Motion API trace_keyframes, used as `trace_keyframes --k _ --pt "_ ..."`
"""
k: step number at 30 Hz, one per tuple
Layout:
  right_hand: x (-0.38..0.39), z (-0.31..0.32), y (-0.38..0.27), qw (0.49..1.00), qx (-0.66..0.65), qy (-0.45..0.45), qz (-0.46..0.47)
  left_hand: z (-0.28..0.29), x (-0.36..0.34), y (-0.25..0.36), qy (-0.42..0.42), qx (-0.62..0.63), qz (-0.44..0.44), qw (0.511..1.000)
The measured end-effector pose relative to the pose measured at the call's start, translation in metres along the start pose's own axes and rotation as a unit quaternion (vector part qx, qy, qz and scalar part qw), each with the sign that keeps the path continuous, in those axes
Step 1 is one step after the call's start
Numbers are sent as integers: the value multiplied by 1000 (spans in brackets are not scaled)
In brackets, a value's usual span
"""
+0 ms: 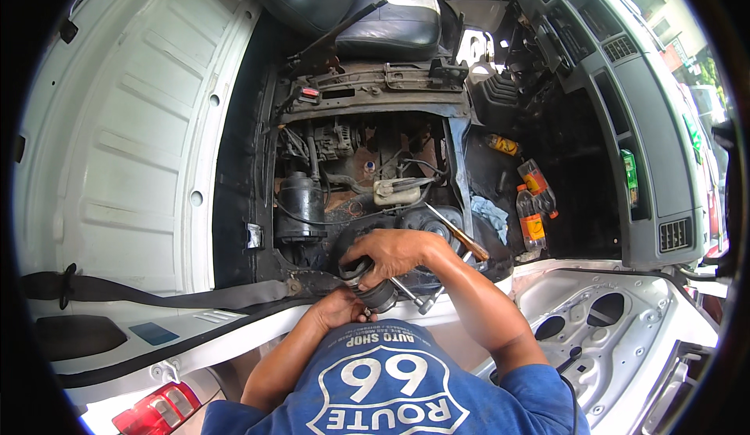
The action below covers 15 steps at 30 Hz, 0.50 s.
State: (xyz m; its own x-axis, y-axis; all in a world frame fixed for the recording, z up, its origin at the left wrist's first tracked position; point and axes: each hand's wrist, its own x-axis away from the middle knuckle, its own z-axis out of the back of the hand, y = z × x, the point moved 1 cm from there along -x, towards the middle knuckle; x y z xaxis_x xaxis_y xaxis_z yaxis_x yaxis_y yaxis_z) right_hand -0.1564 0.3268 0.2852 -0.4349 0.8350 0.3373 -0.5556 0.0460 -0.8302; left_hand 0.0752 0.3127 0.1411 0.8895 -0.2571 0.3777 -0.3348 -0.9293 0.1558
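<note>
Left: white van wall (pixel 133 138), seat belt (pixel 148 290) along the sill. Centre: open engine bay (pixel 367 177) under the tipped seat (pixel 383 13). Left hand (pixel 340 307) pinches a small black cylindrical part (pixel 380 297) at the near edge; right hand (pixel 391 251) curls over its top. Looks like fitting or twisting it; next likely needs a steady grip and the socket wrench (pixel 418 294) just beside. Right: bottles (pixel 533 200) on floor, dashboard (pixel 625 99), door (pixel 617 318).

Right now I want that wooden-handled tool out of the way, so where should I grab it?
Probably by the wooden handle, coming from the right. The tool lies slanted over the engine bay, its handle end lower right and clear, while its metal shaft runs up-left behind the right hand.
</note>
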Motion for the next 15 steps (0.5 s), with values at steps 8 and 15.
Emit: trace_keyframes --k 8,15 --pt "-13 6 -8 994 -11 -107 -10 -5 3 3 9 22 -23 999" --pt "-11 -5 -18 998 1 -56 35 -27 22 15 5 113 -106 988"
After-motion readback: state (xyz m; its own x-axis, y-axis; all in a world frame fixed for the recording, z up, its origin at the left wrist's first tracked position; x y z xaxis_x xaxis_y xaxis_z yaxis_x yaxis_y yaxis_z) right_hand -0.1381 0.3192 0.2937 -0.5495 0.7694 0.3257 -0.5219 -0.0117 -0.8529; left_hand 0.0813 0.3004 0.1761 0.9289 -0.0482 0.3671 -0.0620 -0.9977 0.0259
